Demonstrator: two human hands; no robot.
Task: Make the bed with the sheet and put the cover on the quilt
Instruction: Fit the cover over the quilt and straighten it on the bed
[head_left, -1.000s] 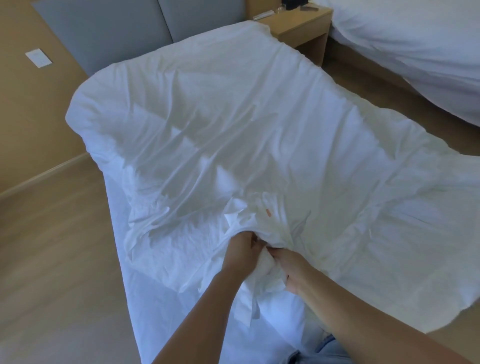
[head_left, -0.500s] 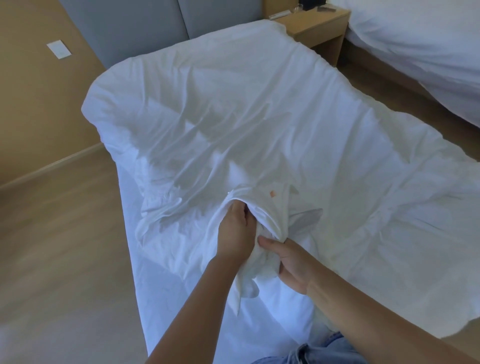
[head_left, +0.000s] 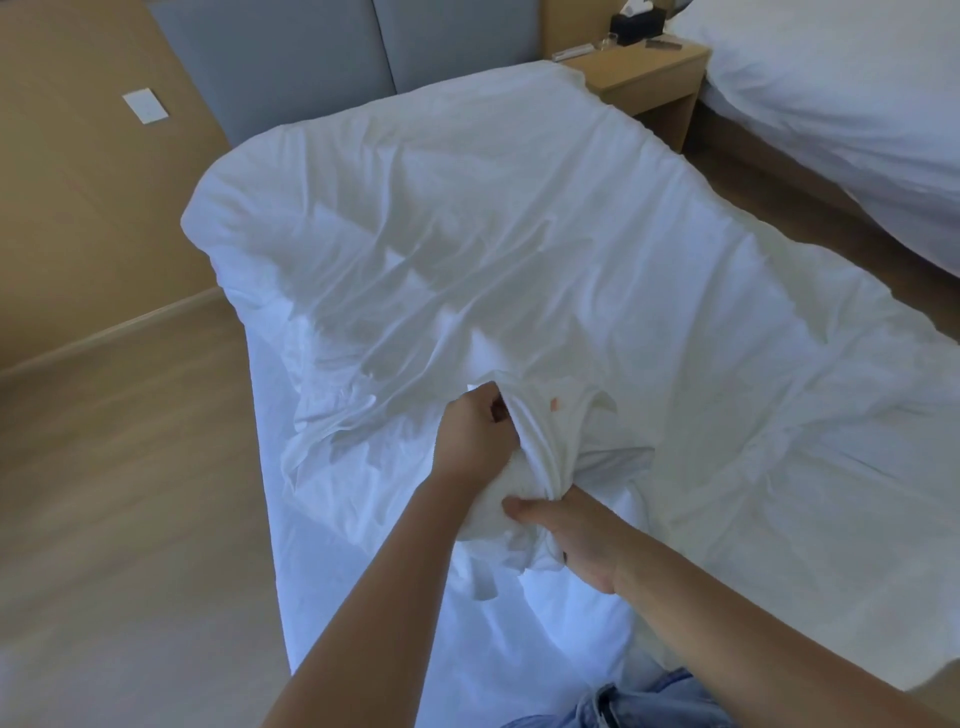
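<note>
Left grip (head_left: 475, 441) and right grip (head_left: 579, 538) are closed on the bunched cover (head_left: 543, 441) at lower centre, the sheet (head_left: 332, 519) is seen laid beneath, lower left, and covering is judged unfinished.

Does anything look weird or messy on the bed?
Yes. A small orange spot sits on the bunched white cover, right beside the left hand that grips it. It looks like a stain on otherwise white fabric.
</note>
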